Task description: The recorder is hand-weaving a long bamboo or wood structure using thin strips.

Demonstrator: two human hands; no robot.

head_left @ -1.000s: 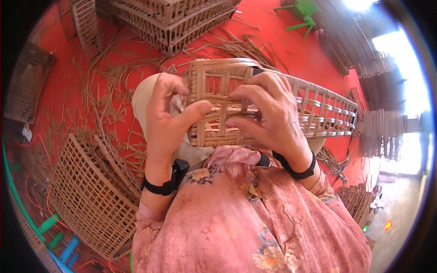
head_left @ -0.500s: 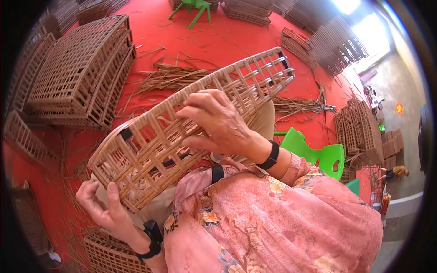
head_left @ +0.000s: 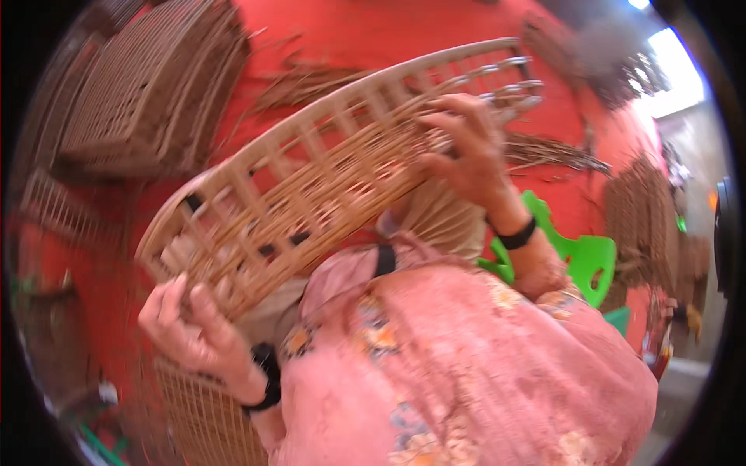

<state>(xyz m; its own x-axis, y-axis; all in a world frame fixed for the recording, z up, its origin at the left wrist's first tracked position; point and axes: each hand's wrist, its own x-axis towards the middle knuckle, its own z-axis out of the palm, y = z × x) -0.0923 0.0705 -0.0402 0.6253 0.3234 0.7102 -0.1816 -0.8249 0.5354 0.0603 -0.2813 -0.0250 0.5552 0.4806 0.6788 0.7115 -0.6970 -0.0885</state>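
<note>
A long pale woven wicker basket [head_left: 326, 163] with an open lattice rim lies tilted across my lap, its near end low at the left and its far end high at the right. My left hand [head_left: 190, 326] grips the lower left end from below. Farther up, my right hand [head_left: 466, 151] presses on the weave near the upper right end, fingers curled into it. Both wrists wear black bands. The picture is blurred by motion.
A stack of dark woven baskets [head_left: 140, 93] stands at the upper left on the red floor [head_left: 373, 31]. Loose reed strips [head_left: 303, 78] lie behind the basket. A green plastic stool [head_left: 575, 260] sits at my right, more woven panels [head_left: 645, 210] beyond it, another basket [head_left: 194, 419] below.
The basket has swung from level in front of me to a slant. My left hand shifted to its lower left end, and my right hand slid toward the upper right end.
</note>
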